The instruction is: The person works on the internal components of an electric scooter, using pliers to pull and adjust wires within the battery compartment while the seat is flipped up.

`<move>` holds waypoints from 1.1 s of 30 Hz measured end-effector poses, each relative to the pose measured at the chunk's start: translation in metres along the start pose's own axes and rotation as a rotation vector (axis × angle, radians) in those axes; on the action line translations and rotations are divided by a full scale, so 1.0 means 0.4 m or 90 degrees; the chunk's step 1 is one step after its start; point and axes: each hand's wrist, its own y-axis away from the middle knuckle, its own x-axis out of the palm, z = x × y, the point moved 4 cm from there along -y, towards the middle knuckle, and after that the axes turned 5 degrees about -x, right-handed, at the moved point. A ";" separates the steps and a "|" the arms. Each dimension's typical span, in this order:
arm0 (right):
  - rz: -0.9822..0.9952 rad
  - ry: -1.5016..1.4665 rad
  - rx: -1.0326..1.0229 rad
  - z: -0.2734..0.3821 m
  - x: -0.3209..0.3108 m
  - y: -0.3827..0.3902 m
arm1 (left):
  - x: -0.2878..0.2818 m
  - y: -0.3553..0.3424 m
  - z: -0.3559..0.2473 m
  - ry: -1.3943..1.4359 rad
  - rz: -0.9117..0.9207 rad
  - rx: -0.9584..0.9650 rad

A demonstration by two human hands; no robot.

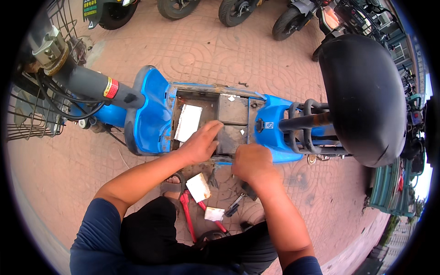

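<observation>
The open floor compartment (176,117) of a blue electric scooter (157,107) lies in front of me. Two dark, dusty battery-like blocks (233,111) sit side by side in its right part. A white foam piece (188,123) leans in its left part. My left hand (204,143) is over the near side of the compartment, fingers stretched toward the nearer block, holding nothing I can see. Closed in a fist, my right hand (253,164) is at the near right corner; whatever it may hold is hidden.
On the paving by my feet lie two white foam pieces (198,187), a long red-handled tool (188,217) and a small metal hand tool (235,205). The black seat (364,98) rises at right, the steering column (85,82) at left. Parked two-wheelers (236,10) line the far side.
</observation>
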 end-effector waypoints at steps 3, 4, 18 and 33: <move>-0.060 -0.015 0.006 0.015 0.037 0.018 | -0.003 -0.005 0.001 0.003 -0.003 0.001; -0.062 -0.021 0.025 0.017 0.052 0.032 | -0.003 -0.012 0.002 0.012 0.000 -0.005; -0.195 -0.048 0.044 0.019 0.125 0.094 | -0.015 0.018 -0.052 -0.100 -0.050 0.084; -0.182 -0.012 -0.003 0.009 0.135 0.057 | 0.002 0.007 -0.053 -0.133 0.012 0.045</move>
